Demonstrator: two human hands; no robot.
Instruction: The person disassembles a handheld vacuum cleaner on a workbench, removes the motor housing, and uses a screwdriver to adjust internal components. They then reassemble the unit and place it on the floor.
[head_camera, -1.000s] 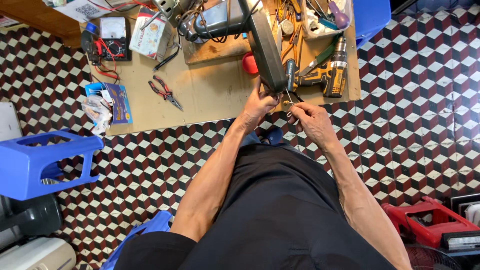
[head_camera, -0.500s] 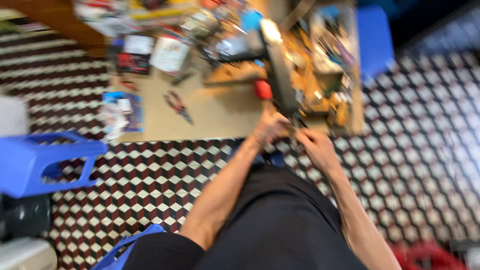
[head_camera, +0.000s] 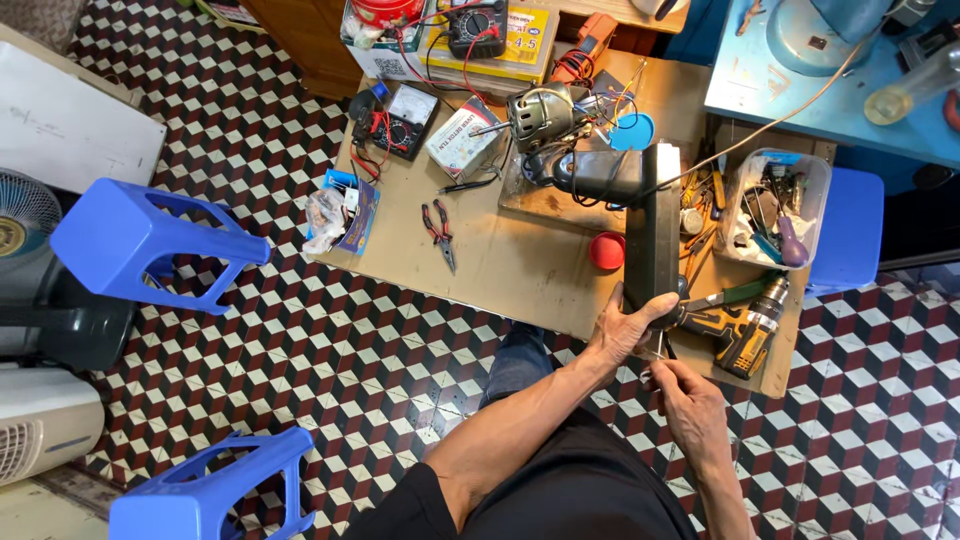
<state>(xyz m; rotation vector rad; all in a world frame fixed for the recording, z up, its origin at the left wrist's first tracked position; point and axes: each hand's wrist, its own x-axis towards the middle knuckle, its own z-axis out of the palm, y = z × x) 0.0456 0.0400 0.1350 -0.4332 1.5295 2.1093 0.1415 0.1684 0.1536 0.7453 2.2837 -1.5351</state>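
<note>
1. Head view, hands: the left hand (head_camera: 628, 328) grips the near end of a long dark box (head_camera: 652, 225), its fingers wrapped around the end with the thumb laid across the top. The box lies lengthwise on the tabletop (head_camera: 520, 270), running away from the person near the right side.
2. Head view, right hand: the right hand (head_camera: 688, 395) sits just below the box's near end, its fingers pressed together and pinching a thin metal tool (head_camera: 657, 352). The tool is too small to tell its kind. Its tip points up at the box end, beside the left thumb.
3. Head view, close by: a yellow and black drill (head_camera: 742, 330) lies just to the right of the hands, near the tabletop's edge. A red lid (head_camera: 606, 250) rests just to the left of the box.
4. Head view, rest of the tabletop: red-handled pliers (head_camera: 438, 228) lie near the middle. A small motor (head_camera: 540, 115) stands at the far side, and a clear tub (head_camera: 775, 205) of tools sits to the right.
5. Head view, floor: two blue stools (head_camera: 150, 245) stand to the left on the checkered floor (head_camera: 330, 360).
</note>
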